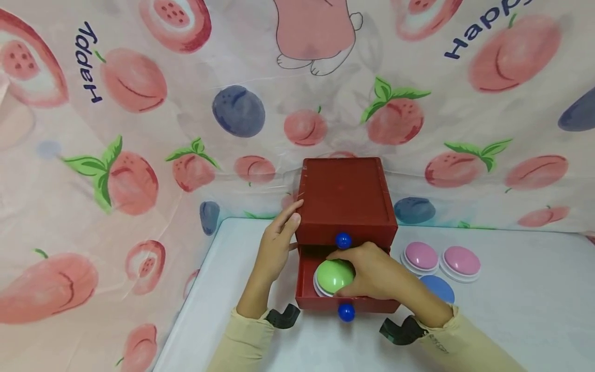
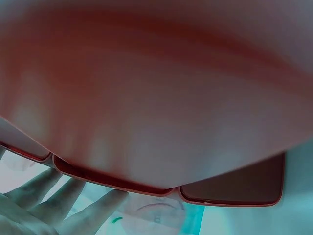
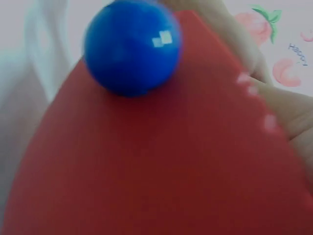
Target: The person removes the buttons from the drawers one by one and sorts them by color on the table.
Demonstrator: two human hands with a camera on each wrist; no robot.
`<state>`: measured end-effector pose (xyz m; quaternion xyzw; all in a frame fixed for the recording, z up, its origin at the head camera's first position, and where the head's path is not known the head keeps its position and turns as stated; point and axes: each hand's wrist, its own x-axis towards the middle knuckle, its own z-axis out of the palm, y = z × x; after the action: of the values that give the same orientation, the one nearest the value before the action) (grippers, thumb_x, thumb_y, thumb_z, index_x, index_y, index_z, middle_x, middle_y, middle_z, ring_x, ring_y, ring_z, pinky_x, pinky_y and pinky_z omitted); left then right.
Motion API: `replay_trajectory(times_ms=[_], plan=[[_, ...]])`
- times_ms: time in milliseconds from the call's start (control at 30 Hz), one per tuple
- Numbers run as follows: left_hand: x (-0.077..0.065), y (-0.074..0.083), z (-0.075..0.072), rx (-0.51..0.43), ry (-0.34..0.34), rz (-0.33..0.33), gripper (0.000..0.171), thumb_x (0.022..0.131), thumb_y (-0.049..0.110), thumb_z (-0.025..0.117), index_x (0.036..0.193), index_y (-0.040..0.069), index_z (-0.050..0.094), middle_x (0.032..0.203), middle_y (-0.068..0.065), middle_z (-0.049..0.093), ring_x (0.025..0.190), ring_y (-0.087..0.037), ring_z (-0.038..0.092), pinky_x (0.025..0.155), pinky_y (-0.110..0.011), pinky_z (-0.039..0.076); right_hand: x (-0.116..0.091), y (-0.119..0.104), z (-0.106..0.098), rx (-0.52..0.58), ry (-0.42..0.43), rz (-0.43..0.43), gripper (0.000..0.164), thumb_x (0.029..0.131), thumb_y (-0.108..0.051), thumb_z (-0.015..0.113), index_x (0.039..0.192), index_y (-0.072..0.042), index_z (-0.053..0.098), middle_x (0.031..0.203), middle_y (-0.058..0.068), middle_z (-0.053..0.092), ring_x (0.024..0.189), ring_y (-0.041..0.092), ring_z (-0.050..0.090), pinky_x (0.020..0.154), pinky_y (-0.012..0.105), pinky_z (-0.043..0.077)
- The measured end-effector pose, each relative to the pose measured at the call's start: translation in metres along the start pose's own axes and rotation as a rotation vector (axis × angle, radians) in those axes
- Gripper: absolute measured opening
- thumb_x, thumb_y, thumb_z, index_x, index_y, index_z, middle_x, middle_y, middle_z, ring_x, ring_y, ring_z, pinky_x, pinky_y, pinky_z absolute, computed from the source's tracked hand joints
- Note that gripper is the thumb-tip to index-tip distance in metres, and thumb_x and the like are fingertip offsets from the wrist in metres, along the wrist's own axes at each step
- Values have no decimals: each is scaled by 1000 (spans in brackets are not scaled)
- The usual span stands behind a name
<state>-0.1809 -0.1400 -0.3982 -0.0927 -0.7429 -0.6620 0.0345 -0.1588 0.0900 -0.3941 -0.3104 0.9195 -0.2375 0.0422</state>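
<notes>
A dark red box with two drawers (image 1: 344, 194) stands on the table. Its lower drawer (image 1: 318, 304) is pulled out, with a blue ball knob (image 1: 346, 312) on the front. My right hand (image 1: 378, 271) reaches over that drawer and grips a round green dome with a white base (image 1: 334, 276), thumb on the near side and fingers behind. In the right wrist view the red drawer front (image 3: 156, 156) hides most of this hand. My left hand (image 1: 271, 250) rests with extended fingers along the box's left side; its fingers (image 2: 93, 213) show in the left wrist view.
Right of the box lie two pink domes with white bases (image 1: 421, 256) (image 1: 462, 260). A blue dome (image 1: 438, 289) sits nearer, partly hidden by the right forearm. A fruit-printed cloth (image 1: 260, 201) hangs close behind the box.
</notes>
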Motion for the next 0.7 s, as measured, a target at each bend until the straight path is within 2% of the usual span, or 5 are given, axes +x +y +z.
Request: replay_trajectory(times_ms=[267,467,700], plan=[[-2,0,-1,6,10,-3,41,106,45,51,146,38,54,151,-1,52,129,-31,59,91,-57,58,-12,6,-13,44,16,58,59,69,-49,92,119,-21,76,104,-8,74,95,12,64,78,31,58],[-1,1,1,2,3,0,41,106,47,51,146,39,55,152,1,50,130,-29,58,91,-56,58,-21,10,-25,88,35,60,62,70,-52,91,120,-19,74,106,-5,72,97,15,63,76,31,55],[-1,0,2,4,5,3,41,106,48,51,145,39,55,152,2,50,131,-29,58,91,-58,58,-30,4,-44,123,2,160,64,70,-51,91,123,-21,72,110,-4,73,97,17,62,73,29,56]])
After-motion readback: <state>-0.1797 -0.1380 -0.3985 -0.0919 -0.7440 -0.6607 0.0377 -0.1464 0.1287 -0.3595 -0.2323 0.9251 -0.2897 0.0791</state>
